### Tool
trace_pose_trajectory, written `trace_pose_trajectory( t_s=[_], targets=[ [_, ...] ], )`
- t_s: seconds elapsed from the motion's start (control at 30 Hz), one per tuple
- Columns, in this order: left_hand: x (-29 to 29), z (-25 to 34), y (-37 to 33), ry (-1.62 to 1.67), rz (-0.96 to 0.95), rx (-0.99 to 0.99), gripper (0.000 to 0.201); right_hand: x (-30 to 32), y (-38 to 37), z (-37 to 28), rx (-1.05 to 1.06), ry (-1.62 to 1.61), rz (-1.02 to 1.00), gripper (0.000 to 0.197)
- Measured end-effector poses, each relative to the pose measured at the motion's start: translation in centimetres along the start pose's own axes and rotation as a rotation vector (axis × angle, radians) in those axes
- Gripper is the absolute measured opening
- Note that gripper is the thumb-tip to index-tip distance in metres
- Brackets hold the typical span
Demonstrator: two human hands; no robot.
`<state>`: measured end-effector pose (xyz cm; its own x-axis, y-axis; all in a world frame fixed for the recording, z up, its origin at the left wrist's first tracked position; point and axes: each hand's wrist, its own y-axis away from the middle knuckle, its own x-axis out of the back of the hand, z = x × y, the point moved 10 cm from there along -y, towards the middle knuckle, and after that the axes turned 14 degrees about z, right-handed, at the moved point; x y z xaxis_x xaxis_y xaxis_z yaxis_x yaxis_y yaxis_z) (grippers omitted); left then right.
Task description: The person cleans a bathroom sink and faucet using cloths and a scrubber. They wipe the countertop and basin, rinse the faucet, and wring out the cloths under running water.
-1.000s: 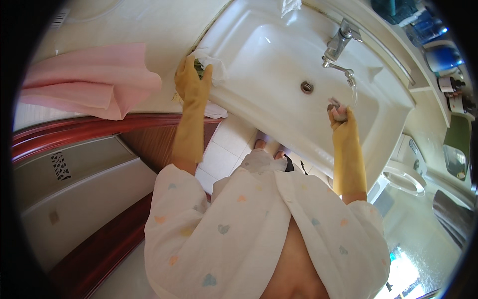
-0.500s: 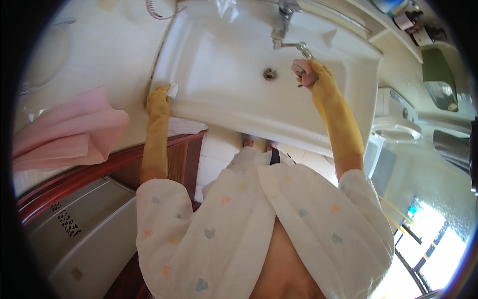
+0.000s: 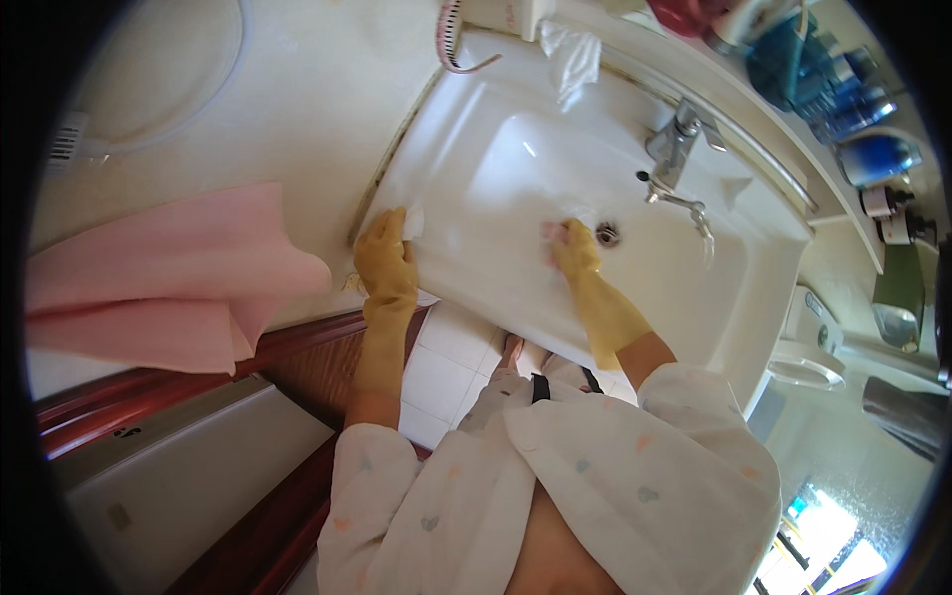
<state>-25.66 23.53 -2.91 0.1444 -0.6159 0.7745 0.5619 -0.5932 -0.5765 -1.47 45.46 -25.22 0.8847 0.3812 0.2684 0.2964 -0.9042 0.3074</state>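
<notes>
Both my hands wear long yellow rubber gloves. My left hand (image 3: 385, 250) is closed at the left front corner of the white sink (image 3: 461, 260), with a small white piece (image 3: 415, 221) showing beside its fingers; its kind is not clear. Inside the basin, my right hand (image 3: 578, 250) is closed on a crumpled pink cloth (image 3: 553, 236), blurred by motion and pressed low on the basin, just left of the drain (image 3: 607, 234). Water runs from the bent spout of the chrome faucet (image 3: 678, 154) to the right of the drain.
A pink towel (image 3: 178, 278) lies on the surface at left, near a shower hose (image 3: 233, 69). A white crumpled cloth (image 3: 572, 59) hangs at the sink's back edge beside a toothed headband (image 3: 451, 38). Bottles (image 3: 878, 157) line the right shelf; a toilet (image 3: 808, 365) stands beyond.
My right hand has moved with the pink cloth from under the faucet to left of the drain. The view has shifted; my left hand stays at the sink's corner. Water now runs visibly.
</notes>
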Motion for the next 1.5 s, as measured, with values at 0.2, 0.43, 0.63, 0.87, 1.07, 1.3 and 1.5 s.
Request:
trace_pose_trajectory(
  t_s=[0.2,0.43,0.63,0.87,1.07,1.3,1.5],
  targets=[
    [0.1,0.2,-0.5,0.017,0.009,0.02,0.046,-9.4,-9.5,-25.1,0.724,0.068,0.193,0.031],
    [0.9,-0.3,-0.4,0.305,0.193,0.123,0.045,-19.7,-5.6,-21.5,0.968,0.473,0.241,0.071],
    [1.0,-3.4,-0.1,0.349,0.246,0.24,0.04,-18.4,13.4,-20.7,0.998,0.404,-0.148,0.055],
    [-3.5,3.1,2.4,0.181,-0.17,0.075,0.032,-2.9,17.8,-14.2,0.826,0.494,-0.257,0.027],
    [-5.8,13.2,5.0,0.343,-0.445,0.022,0.028,25.3,17.8,-1.9,0.168,0.466,0.002,0.02],
    [-8.8,20.0,5.0,0.532,-0.363,-0.071,0.021,36.7,10.0,-6.7,0.66,1.722,0.02,0.025],
    [-8.7,21.4,6.9,0.675,-0.538,0.235,0.019,38.3,3.7,-5.5,0.394,1.535,0.63,0.054]
  ],
)
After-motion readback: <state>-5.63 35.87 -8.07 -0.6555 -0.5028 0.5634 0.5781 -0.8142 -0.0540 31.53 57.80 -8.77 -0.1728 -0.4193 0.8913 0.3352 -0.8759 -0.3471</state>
